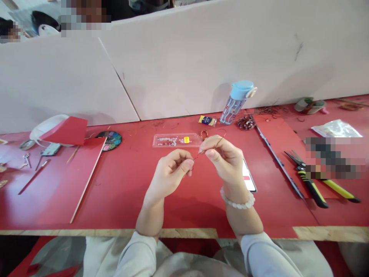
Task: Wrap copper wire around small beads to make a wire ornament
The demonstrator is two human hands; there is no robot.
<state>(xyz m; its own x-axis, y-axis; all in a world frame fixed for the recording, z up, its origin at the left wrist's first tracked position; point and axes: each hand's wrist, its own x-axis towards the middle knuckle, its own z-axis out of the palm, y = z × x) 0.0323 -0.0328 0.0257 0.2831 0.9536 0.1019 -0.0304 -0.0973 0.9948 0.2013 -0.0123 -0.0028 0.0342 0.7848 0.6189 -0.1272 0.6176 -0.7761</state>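
Note:
Over the middle of the red table, my left hand (pixel 173 172) and my right hand (pixel 223 157) are raised close together, each pinching a thin dark-red cord (pixel 196 158). The cord spans the small gap between the fingertips, and a loose length curls above my right hand. Any bead on it is too small to make out. Just beyond my hands lies a clear plastic tray (pixel 155 145) with small beads (pixel 167 141) and a yellow cap-like piece (pixel 186 140). A phone (pixel 249 177) lies partly hidden behind my right wrist, which wears a pale bead bracelet (pixel 238 201).
A blue-lidded bottle (pixel 236 102) stands near the white partition (pixel 178 69), beside a small yellow-and-blue packet (pixel 207 120). Yellow-and-black pliers (pixel 311 184) lie at right. At left are a red board (pixel 86 181), a round palette (pixel 112 141) and a white bowl (pixel 43 127). People are beyond the partition.

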